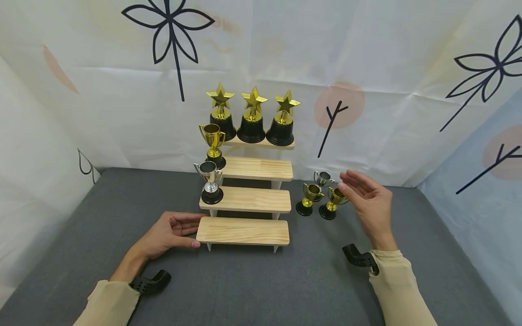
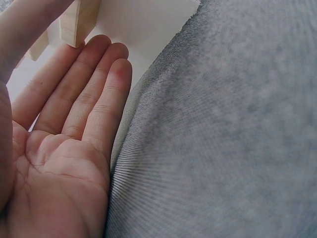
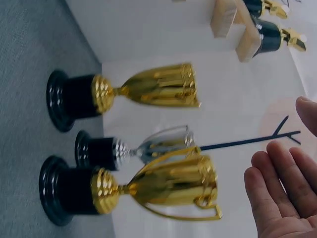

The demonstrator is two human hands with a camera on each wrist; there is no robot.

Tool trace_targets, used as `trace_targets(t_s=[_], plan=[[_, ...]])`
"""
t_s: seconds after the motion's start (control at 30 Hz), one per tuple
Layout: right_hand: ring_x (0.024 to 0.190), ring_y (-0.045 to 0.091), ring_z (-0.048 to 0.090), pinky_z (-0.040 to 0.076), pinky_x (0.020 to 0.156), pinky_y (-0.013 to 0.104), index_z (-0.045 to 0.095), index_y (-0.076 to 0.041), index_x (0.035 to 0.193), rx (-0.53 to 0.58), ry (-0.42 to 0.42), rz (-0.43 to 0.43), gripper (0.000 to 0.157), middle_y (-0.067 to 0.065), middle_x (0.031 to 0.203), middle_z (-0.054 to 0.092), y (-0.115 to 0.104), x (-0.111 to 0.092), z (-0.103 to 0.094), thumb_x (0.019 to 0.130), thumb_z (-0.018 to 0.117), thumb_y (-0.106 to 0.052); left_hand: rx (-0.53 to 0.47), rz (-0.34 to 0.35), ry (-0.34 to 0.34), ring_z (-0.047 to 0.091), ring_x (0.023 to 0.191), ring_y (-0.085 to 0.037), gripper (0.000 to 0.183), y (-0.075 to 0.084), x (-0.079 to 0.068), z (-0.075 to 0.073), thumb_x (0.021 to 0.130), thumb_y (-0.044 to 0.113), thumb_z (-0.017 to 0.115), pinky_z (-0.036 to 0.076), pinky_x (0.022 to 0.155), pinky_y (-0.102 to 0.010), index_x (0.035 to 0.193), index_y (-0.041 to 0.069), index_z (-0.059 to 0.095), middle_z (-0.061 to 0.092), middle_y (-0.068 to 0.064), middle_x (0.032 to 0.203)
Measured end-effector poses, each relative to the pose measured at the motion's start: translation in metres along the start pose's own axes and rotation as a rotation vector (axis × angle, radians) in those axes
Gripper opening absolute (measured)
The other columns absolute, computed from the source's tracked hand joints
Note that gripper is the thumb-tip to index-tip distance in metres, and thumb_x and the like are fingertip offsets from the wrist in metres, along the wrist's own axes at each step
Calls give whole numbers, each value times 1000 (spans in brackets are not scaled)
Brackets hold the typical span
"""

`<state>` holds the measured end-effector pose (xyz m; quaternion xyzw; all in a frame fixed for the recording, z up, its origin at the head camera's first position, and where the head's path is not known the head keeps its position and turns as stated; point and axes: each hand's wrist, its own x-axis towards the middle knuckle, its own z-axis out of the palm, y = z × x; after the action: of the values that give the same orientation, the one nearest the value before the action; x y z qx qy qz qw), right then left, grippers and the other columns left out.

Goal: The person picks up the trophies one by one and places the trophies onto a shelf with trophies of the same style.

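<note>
A stepped wooden display stand (image 1: 242,232) stands mid-table. My left hand (image 1: 171,233) is at the left end of its lowest step, fingers extended and thumb near the front corner; in the left wrist view its fingertips are right by a wooden end (image 2: 74,25). My right hand (image 1: 369,203) hovers beside a group of small trophy cups, fingers straight and nothing in it. Two are gold cups (image 3: 173,181) on black bases, and behind them stands a silver cup (image 1: 323,178). The nearest, the right gold cup (image 1: 337,196), overlaps my right thumb in the head view.
Three gold star trophies (image 1: 252,122) line the stand's top step. At the left ends of the steps below stand a gold cup (image 1: 213,138) and, lower, a silver cup (image 1: 211,181). Behind the grey table (image 1: 310,280) hangs a white patterned cloth (image 1: 387,90).
</note>
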<state>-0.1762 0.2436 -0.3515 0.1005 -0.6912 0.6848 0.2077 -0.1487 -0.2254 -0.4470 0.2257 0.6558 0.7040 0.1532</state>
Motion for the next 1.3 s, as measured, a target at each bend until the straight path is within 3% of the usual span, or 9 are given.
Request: trace_targets(t_s=[0.4,0.63,0.87,1.3], plan=[[105,13,71,58,90,20,68,5,124,-46,-17,126,41,6,111,75,29,2,-13,84,79,7,-1,10,-10,64,119,-18,74,0,0,0,77,-11,81,55,98,-36,138,-25,42,65,-12,133],[113,9,66,54,94,15,66,4,129,-173,-65,147,46,7,116,74,43,-1,-19,87,81,-4,10,-1,-1,65,119,-18,74,0,0,0,77,-10,82,56,98,-35,138,-24,43,64,-14,134],[111,7,67,57,89,16,61,14,129,-140,-96,157,49,9,117,74,50,-2,-22,87,80,-2,9,3,-1,65,119,-18,74,0,0,0,77,-11,82,56,98,-36,138,-24,43,65,-11,133],[99,4,70,59,81,16,66,5,128,-158,-139,175,45,-11,108,72,58,-6,-26,86,80,1,11,8,-7,64,119,-18,73,-1,0,-1,77,-11,81,55,98,-36,138,-24,43,65,-11,133]])
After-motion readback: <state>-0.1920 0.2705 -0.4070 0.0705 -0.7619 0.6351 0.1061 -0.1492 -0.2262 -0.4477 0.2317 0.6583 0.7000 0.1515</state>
